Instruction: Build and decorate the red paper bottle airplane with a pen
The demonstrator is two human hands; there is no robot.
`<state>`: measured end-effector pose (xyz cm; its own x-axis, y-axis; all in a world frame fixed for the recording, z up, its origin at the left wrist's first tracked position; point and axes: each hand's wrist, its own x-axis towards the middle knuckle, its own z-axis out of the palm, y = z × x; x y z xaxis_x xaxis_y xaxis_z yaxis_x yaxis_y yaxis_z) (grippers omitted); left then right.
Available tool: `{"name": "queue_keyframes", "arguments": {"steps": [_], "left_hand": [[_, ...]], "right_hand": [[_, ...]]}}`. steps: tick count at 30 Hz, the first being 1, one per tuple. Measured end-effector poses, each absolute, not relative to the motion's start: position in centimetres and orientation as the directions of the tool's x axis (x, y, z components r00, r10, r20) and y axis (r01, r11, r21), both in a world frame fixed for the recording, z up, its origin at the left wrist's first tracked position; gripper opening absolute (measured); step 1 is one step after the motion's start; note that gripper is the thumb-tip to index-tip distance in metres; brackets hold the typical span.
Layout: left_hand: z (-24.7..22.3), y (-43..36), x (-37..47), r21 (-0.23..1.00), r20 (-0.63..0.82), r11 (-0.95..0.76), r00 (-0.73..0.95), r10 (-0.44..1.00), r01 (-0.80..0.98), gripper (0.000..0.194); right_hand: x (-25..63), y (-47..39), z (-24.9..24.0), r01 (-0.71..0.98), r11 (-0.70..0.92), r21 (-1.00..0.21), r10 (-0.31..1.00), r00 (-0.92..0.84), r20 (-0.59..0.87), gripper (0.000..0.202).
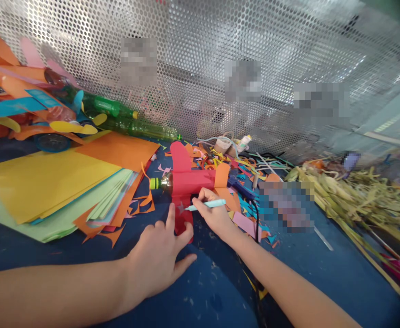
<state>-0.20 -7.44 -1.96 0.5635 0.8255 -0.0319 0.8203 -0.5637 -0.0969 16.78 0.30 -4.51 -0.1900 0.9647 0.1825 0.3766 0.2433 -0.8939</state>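
A toy plane [195, 181] made from a plastic bottle wrapped in red paper lies on its side in front of me, its yellow-green cap [155, 183] toward the left. Red paper wings stick out on both sides, and an orange paper piece [222, 175] is at the tail end. My right hand [213, 212] grips a light-blue marker [209, 204], whose tip is at the near red wing [183, 217] beside a greyish star mark. My left hand [162, 250] has its fingers spread, with fingertips resting on that same wing.
Stacked coloured paper sheets [59, 182] lie to the left, with finished paper-and-bottle models [32, 105] and green bottles [118, 111] behind. Paper scraps [217, 155], a dark-blue glue gun [241, 187] with a black cord, and dry husks [353, 196] are to the right. A perforated metal screen [193, 54] stands at the back.
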Motion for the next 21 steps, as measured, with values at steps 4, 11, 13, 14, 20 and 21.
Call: {"name": "queue_keyframes", "arguments": {"steps": [4, 11, 13, 14, 20, 21], "left_hand": [[-2.01, -7.48, -0.18, -0.099, -0.032, -0.563, 0.563, 0.826, 0.82, 0.049], [-2.12, -7.49, -0.11, -0.102, -0.029, -0.562, 0.562, 0.826, 0.821, 0.05], [-2.1, -7.47, -0.12, -0.1, -0.028, -0.56, 0.56, 0.828, 0.823, 0.049], [-2.09, -7.45, -0.13, -0.101, -0.028, -0.558, 0.559, 0.829, 0.823, 0.049], [-2.06, -7.38, -0.07, -0.117, -0.038, -0.56, 0.559, 0.828, 0.82, 0.051], [-2.07, -7.39, -0.06, -0.117, -0.036, -0.56, 0.56, 0.828, 0.82, 0.051]], "right_hand": [[16.81, 0.34, -4.63, 0.37, 0.245, -0.896, 0.963, -0.195, 0.183, 0.029], [16.75, 0.28, -4.54, 0.385, 0.247, -0.889, 0.965, -0.181, 0.19, 0.029], [16.75, 0.31, -4.54, 0.388, 0.243, -0.889, 0.966, -0.178, 0.186, 0.029], [16.75, 0.32, -4.55, 0.388, 0.243, -0.889, 0.966, -0.178, 0.186, 0.029], [16.75, 0.3, -4.6, 0.371, 0.225, -0.901, 0.97, -0.174, 0.17, 0.029], [16.75, 0.29, -4.6, 0.366, 0.216, -0.905, 0.971, -0.175, 0.161, 0.028]]}}
